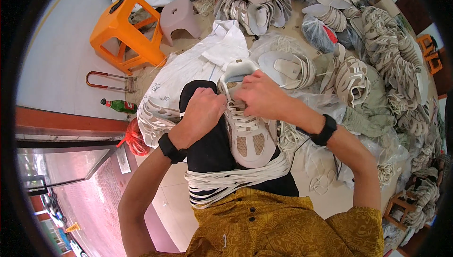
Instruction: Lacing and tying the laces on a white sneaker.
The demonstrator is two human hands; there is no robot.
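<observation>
A beige and white sneaker rests on my lap, its toe toward me and its collar pointing away. White shoelace crosses the lower part of its lacing. My left hand is closed in a pinch on the shoelace at the left eyelets. Over the right side of the throat and the tongue, my right hand is also closed, its fingertips pinching the lace; they are partly hidden. A thick bundle of white laces lies across my black trousers, just below the toe.
Stacked shoe uppers fill the right and far side. A white sack lies ahead, with more uppers beside it. Left stand an orange stool, a small pale stool and a green bottle; a red bag sits nearer.
</observation>
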